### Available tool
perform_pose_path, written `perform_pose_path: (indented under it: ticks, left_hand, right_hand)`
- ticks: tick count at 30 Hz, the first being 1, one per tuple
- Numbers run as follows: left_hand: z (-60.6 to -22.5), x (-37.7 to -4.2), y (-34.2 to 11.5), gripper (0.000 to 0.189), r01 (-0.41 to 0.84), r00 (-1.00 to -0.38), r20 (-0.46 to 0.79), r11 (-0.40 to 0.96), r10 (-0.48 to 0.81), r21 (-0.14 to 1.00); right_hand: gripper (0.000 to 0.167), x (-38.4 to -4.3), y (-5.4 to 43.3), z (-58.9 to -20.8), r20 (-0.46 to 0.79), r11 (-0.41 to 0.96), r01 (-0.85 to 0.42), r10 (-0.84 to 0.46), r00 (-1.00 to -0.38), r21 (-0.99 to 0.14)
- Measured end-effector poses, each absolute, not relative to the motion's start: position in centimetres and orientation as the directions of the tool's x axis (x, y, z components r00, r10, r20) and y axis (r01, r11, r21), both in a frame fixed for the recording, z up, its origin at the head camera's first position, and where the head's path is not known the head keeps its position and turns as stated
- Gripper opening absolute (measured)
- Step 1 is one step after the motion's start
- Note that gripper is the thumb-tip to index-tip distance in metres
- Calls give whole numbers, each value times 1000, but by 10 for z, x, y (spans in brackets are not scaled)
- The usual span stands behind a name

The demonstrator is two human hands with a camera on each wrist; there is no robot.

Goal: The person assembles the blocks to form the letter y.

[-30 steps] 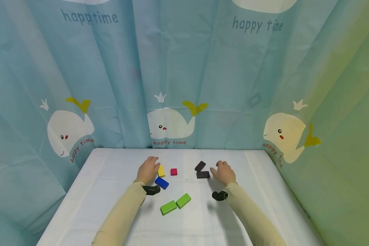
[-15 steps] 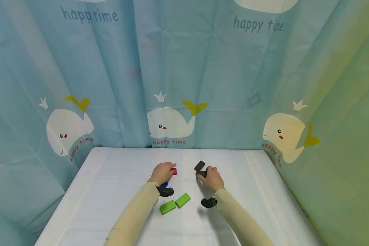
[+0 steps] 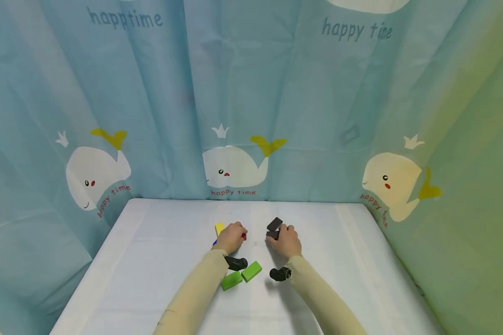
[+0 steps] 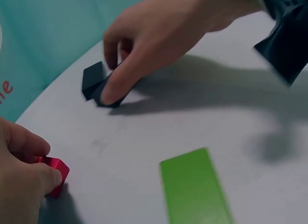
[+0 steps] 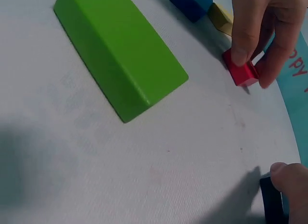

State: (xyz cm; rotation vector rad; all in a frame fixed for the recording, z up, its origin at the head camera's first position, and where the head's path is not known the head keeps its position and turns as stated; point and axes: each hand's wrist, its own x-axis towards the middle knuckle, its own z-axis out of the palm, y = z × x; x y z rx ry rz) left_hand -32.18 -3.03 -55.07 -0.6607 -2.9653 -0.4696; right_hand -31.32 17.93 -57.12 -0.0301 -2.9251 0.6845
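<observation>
The red block (image 3: 243,237) lies on the white bench (image 3: 151,260), near its middle, and the left hand (image 3: 230,237) pinches it between thumb and fingers; the right wrist view shows the thumb on one side and the curled fingers (image 5: 269,65) on the other side, so this grip is closed around the red block. The block still touches the bench surface. Just behind the left hand is a yellow block (image 3: 220,228), and a small part of a blue block (image 3: 214,242) shows at the hand's left edge.

The right hand (image 3: 284,240) is close to it, a little to the right. Its fingers curl around a dark block (image 4: 103,96) that lies flat on the bench, with the thumb on the near side, so this grip holds the dark block. A second dark block (image 3: 274,224) lies tilted just behind it, and the two touch at one corner.

Nearer to the person, between the two forearms, two green blocks (image 3: 241,276) lie flat side by side, touching each other. A light blue curtain (image 3: 251,116) with white whales stands behind the bench
</observation>
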Motion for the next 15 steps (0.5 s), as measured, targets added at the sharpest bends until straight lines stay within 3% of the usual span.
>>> perform_pose_path:
  ticks: [15]
  left_hand:
    - [-560, -306, 18, 25, 408, -912, 170, 772, 374, 488]
  right_hand:
    - [54, -322, 209, -573, 156, 883, -100, -31, -987, -459]
